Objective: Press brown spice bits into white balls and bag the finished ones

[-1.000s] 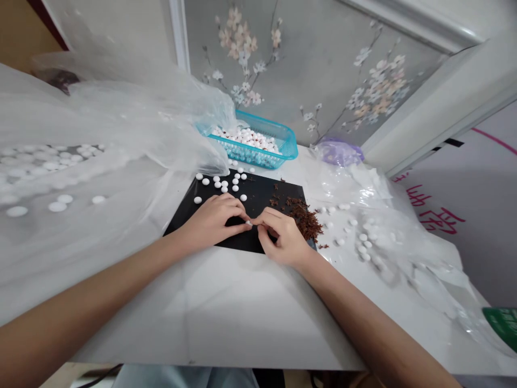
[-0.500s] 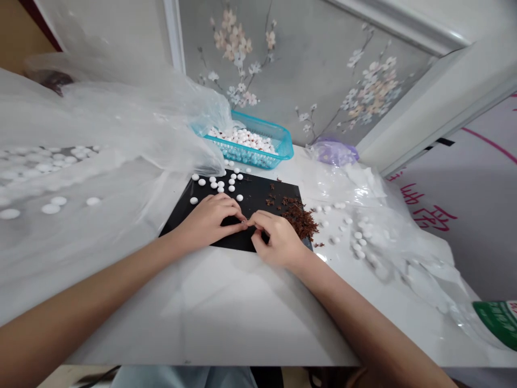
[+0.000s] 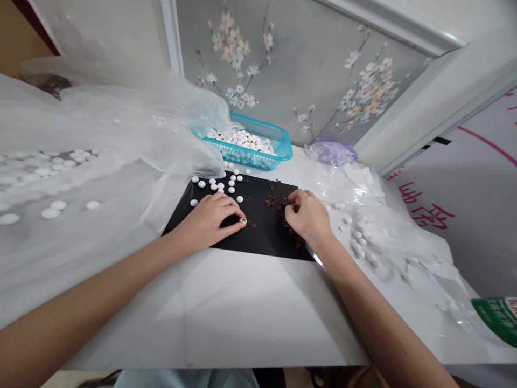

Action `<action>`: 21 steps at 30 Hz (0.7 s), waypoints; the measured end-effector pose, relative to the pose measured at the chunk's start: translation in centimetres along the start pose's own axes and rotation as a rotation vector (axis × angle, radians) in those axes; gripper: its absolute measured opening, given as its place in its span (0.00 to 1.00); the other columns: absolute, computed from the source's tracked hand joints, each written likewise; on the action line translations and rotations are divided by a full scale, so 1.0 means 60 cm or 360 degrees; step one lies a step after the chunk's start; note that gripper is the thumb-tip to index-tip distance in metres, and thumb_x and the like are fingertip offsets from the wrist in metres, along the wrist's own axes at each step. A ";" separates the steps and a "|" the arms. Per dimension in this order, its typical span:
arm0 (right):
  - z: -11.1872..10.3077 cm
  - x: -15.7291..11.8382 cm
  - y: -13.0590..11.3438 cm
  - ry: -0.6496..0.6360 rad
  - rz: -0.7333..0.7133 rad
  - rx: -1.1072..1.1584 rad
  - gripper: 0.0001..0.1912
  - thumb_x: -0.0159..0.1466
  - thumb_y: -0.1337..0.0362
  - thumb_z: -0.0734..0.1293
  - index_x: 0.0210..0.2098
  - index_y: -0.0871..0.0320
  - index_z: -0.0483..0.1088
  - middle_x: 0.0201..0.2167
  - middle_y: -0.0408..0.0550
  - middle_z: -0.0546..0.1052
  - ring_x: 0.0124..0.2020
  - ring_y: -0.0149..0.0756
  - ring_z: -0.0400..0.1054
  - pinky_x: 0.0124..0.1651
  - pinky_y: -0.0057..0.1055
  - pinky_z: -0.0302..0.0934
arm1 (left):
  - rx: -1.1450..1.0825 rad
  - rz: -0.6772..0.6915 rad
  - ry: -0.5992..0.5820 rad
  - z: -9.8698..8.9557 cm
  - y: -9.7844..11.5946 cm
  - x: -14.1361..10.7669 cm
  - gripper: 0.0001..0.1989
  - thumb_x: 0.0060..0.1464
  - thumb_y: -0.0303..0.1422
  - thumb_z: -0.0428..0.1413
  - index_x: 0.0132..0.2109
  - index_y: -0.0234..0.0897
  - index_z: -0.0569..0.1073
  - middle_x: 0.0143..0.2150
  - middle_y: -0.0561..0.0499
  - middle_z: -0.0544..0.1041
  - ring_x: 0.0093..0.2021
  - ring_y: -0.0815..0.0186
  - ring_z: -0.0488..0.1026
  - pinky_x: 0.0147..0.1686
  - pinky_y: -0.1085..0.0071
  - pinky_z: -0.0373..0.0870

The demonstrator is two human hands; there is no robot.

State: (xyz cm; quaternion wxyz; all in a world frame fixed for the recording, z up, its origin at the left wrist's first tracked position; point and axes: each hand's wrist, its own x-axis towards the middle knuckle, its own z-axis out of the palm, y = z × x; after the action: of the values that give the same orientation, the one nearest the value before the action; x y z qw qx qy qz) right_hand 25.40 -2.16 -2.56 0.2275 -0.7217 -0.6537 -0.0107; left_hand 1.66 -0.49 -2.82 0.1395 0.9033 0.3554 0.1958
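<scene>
Lying on one black mat (image 3: 262, 240) are about a dozen loose white beads (image 3: 239, 199) and one heap of brown star-shaped pieces (image 3: 291, 229). Behind it, one blue basket (image 3: 286, 155) holds white beads too many to count. The left hand (image 3: 213, 218) clamps one brown-marked bead (image 3: 243, 221) between thumb and finger, just above the mat's middle. Well apart, the right hand (image 3: 310, 216) dips nearly closed fingertips into the heap; whether they grip a piece, I cannot tell.
</scene>
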 end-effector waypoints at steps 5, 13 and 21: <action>-0.003 0.004 0.004 -0.0195 0.0166 -0.0059 0.06 0.53 0.67 0.60 0.29 0.56 0.69 0.28 0.48 0.73 0.27 0.37 0.65 0.28 0.31 0.52 | 0.0085 -0.0011 0.0094 -0.001 -0.014 -0.001 0.13 0.56 0.41 0.52 0.41 0.38 0.74 0.43 0.48 0.75 0.47 0.58 0.68 0.49 0.60 0.61; -0.005 0.004 0.000 -0.0228 0.0184 0.0066 0.11 0.51 0.69 0.61 0.34 0.57 0.71 0.29 0.45 0.74 0.31 0.37 0.67 0.30 0.30 0.54 | 0.0022 -0.0080 0.0182 -0.002 -0.031 -0.001 0.12 0.58 0.30 0.45 0.43 0.37 0.71 0.45 0.47 0.73 0.48 0.60 0.69 0.49 0.63 0.64; 0.009 0.004 0.009 -0.0115 -0.0020 0.0060 0.09 0.56 0.66 0.60 0.32 0.56 0.72 0.28 0.44 0.72 0.28 0.33 0.64 0.28 0.29 0.52 | -0.0088 -0.0087 0.0351 -0.010 -0.016 -0.003 0.11 0.60 0.34 0.47 0.42 0.35 0.72 0.42 0.48 0.74 0.42 0.64 0.71 0.45 0.68 0.66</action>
State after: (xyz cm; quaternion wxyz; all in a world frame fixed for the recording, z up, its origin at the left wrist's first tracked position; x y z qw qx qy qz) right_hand 25.81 -1.75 -3.13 0.2171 -0.7131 -0.6661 0.0263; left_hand 0.70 0.13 -2.72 0.1297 0.8620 0.3876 0.2998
